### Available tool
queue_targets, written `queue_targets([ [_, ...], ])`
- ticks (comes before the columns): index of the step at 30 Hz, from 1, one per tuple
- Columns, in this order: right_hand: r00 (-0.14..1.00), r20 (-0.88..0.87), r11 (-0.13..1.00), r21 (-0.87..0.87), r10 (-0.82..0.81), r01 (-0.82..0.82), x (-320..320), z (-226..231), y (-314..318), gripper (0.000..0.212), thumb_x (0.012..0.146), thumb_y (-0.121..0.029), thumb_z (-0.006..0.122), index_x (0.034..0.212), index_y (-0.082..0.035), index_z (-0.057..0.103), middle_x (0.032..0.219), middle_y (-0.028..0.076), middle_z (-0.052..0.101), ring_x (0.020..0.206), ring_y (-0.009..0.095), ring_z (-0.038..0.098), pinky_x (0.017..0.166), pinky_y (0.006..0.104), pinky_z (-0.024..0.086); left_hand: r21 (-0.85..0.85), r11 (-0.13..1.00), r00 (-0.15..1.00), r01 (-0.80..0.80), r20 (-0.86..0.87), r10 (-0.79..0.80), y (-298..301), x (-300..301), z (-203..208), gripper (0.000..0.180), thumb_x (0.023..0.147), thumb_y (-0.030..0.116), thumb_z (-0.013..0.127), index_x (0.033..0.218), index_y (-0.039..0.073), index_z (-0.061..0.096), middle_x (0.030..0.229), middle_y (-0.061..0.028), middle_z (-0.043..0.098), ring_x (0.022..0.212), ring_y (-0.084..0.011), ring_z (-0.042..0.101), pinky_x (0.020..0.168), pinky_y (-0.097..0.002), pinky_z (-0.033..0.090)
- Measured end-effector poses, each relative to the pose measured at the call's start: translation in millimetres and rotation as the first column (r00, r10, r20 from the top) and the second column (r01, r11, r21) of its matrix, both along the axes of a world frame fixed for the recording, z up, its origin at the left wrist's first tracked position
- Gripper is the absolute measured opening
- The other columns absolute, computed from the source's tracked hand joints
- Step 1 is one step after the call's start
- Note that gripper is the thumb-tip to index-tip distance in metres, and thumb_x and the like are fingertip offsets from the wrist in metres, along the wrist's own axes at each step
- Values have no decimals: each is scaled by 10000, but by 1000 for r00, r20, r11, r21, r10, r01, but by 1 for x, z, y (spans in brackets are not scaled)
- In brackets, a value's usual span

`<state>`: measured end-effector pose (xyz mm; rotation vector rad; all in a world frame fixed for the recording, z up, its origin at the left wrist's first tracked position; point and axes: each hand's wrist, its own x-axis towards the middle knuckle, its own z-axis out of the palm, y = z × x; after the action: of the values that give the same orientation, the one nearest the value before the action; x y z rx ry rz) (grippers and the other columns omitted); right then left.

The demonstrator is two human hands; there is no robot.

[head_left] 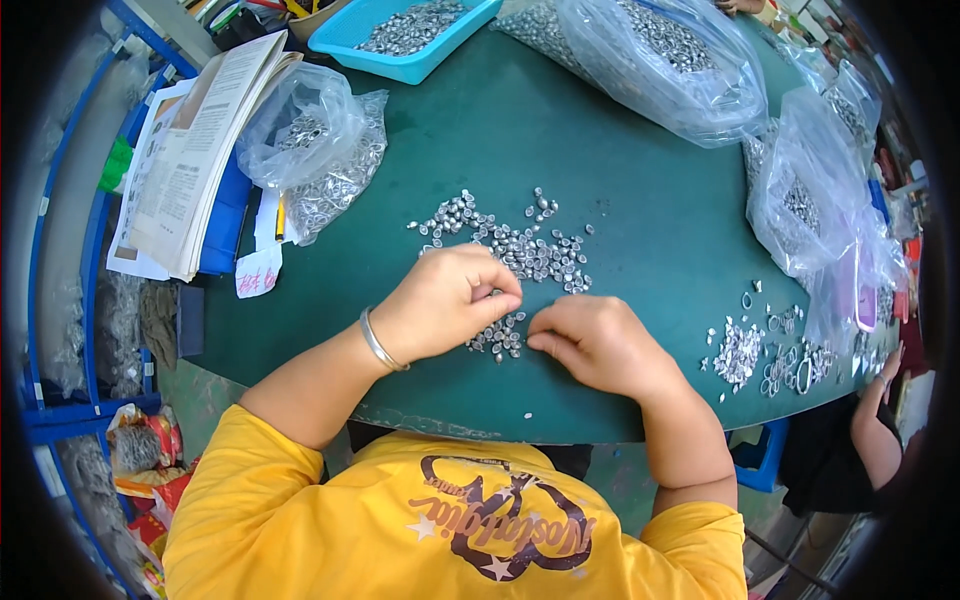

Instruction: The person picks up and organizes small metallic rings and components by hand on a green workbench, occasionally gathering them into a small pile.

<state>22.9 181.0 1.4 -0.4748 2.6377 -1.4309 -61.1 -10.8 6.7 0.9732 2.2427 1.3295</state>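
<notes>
A scatter of small silver metal parts (520, 250) lies in the middle of the dark green table (560, 140). My left hand (445, 300), with a silver bangle on the wrist, rests curled over the near end of that scatter, fingertips pinched at a few parts. My right hand (590, 340) lies just to the right, fingers curled and touching the same small cluster of parts (503, 338). What sits inside either hand is hidden by the fingers.
Clear plastic bags of metal parts stand at the back left (315, 150), back (660, 60) and right (810, 190). A blue tray (400, 30) of parts is at the far edge, open booklets (190, 150) at the left, and loose rings (760, 350) at the right, near another person's arm (875, 420).
</notes>
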Motion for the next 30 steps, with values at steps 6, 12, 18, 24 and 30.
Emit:
queue_targets([
  [6,893,431,846,-420,-133,329,-4,2,9,99,826,-98,574,830,-20,635,629,14,576,528,86,503,477,227,403,-179,980,907,91,-392,-156,-1,11,-11,114,697,141,720,771,78,659,677,-76,536,644,-252,564,570,-343,464],
  [12,948,-313,968,217,-50,123,-1,-15,-13,90,767,-108,641,835,-61,608,642,83,573,595,235,591,521,350,469,44,998,965,-36,260,23,-3,-5,-3,61,797,71,647,802,32,601,670,12,508,591,-58,461,506,-205,391],
  [18,817,554,567,-730,164,381,-8,6,9,82,793,-96,618,817,-23,588,643,-10,542,487,42,412,440,190,329,420,803,348,-423,893,-283,-15,-18,7,81,856,100,489,857,20,504,730,-71,472,501,-67,390,375,-155,291],
  [24,994,-99,987,162,38,-22,3,-1,-11,92,745,-114,639,827,-74,647,737,86,617,683,286,603,603,382,490,-53,993,991,102,-79,-106,-22,6,12,71,710,46,701,776,55,677,633,-37,546,580,-139,535,539,-250,431],
  [30,982,-188,975,214,-15,56,3,-6,-15,83,753,-114,628,827,-78,638,722,78,609,678,266,598,587,368,485,-186,975,906,125,-380,-188,-18,19,-7,83,713,118,695,788,85,680,669,-56,546,653,-217,579,564,-319,476],
])
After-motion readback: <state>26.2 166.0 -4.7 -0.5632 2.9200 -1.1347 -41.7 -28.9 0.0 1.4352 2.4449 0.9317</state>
